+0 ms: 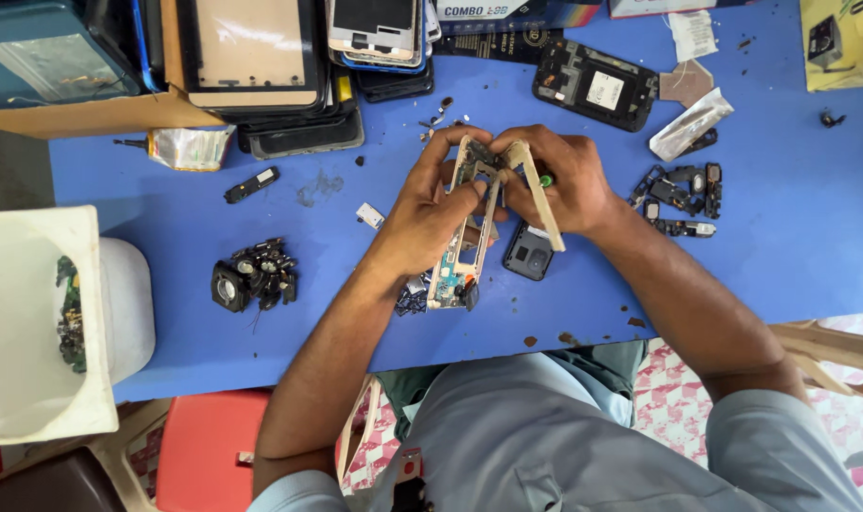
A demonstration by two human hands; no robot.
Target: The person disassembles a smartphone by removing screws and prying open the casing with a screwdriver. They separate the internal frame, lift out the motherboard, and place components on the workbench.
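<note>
Over a blue table (792,237), my left hand (427,213) grips a dismantled phone body (458,254) with its circuit board exposed, thumb pressed on its upper part. My right hand (560,180) holds the beige phone frame (543,199), which is tilted away from the body at the top, and also a small green-tipped tool (546,179) between the fingers. A dark phone back part (528,253) lies on the table just under my right hand.
A pile of small black parts (251,278) lies left, another cluster of parts (683,194) right. Stacked phone frames and screens (289,66) and boxes line the far edge. A white bin (33,322) with circuit scraps stands at the left. A silver pouch (187,148) lies nearby.
</note>
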